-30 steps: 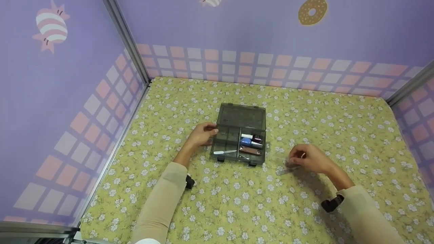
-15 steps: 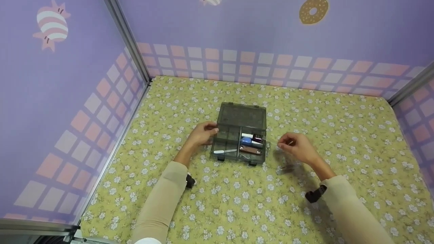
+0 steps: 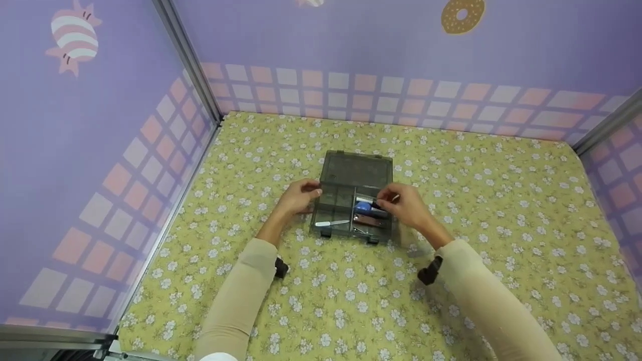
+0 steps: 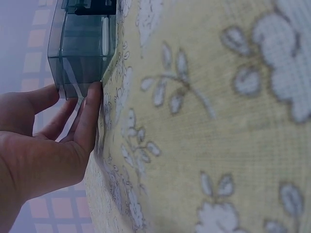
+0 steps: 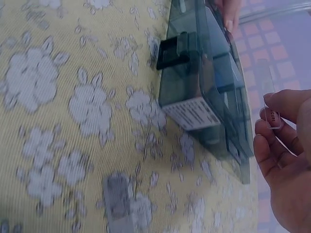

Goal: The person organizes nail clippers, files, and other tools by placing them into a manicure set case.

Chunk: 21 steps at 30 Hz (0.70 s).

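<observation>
An open, smoky clear compartment box (image 3: 346,234) stands on the cloth, its lid (image 3: 356,168) laid back. My left hand (image 3: 296,198) holds its left end between thumb and fingers. Over the right compartment, my right hand (image 3: 406,203) pinches a clear flat strip (image 5: 268,90) with lettering ending in "ICURE". Below that hand lie a blue-capped bottle (image 3: 363,207), a white-capped bottle (image 3: 360,199) and a flat brown piece (image 3: 367,220). A slim white-handled tool (image 3: 326,223) lies in the front left compartment. My right fingers partly hide the dark items at the back right.
Beside the box, a greyish, translucent flat piece (image 5: 119,199) lies on the yellow flowered cloth (image 3: 346,301). Purple panels (image 3: 351,40) with metal corner posts (image 3: 188,55) enclose the back and sides.
My right hand has lifted from the cloth at right and moved left over the box with the clear strip. My left hand has stayed at the box's left end.
</observation>
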Available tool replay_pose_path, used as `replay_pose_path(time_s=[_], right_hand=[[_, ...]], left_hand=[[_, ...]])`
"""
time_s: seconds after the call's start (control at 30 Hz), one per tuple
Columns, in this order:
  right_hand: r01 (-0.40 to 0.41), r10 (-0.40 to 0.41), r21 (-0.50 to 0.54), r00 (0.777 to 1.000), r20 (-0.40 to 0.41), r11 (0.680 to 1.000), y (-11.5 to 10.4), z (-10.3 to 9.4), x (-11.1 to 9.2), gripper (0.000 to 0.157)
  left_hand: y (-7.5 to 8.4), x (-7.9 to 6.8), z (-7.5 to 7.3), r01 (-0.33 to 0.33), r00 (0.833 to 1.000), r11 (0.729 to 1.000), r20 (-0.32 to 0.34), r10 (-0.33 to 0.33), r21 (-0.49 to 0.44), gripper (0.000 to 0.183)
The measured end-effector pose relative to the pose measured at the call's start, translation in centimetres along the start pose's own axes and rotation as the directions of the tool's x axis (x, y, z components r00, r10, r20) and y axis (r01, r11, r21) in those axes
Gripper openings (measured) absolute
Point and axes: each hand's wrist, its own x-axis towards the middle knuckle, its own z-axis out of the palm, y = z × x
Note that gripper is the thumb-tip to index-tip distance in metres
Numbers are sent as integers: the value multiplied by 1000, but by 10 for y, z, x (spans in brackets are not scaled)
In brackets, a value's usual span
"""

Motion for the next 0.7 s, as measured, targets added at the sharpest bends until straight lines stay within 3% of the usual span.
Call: replay_pose_path(time_s=[0.27, 0.7], right_hand=[[15, -15, 7, 1000, 1, 1000, -14, 27, 17, 6], [22, -21, 24, 1000, -15, 999, -33, 56, 37, 7]], left_hand=[[-1, -1, 1, 11, 1000, 1000, -20, -10, 13, 40], [5, 0, 1, 31, 1000, 999, 1, -31, 10, 40]])
